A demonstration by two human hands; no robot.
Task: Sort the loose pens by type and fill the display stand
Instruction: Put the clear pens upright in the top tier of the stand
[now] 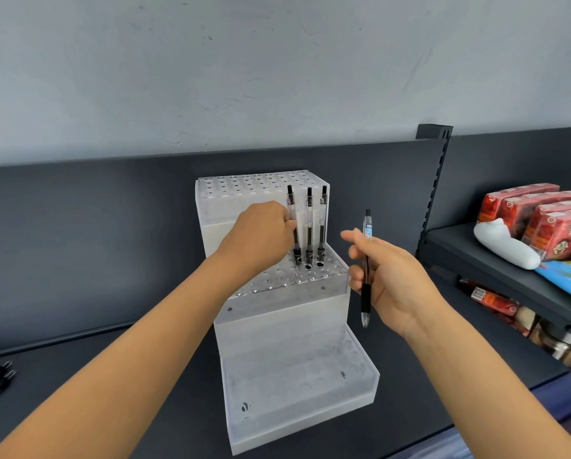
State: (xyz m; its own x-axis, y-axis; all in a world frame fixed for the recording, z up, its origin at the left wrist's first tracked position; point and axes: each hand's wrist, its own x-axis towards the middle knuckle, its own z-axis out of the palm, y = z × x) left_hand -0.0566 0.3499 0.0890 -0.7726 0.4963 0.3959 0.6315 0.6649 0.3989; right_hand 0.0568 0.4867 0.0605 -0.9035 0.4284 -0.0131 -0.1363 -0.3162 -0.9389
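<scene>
Pinching third pen [291, 207] in display stand [277, 323], left hand [264, 233]; gripping spare pen [367, 226] beside stand, right hand [393, 279] (most holes vacant).

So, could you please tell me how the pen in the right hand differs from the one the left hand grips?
The right-hand pen is held in the air beside the display stand; the left-hand pen stands in a middle-tier hole. The right-hand pen bears a blue label; the left-hand pen shows none. Both are upright, black end up.
</scene>
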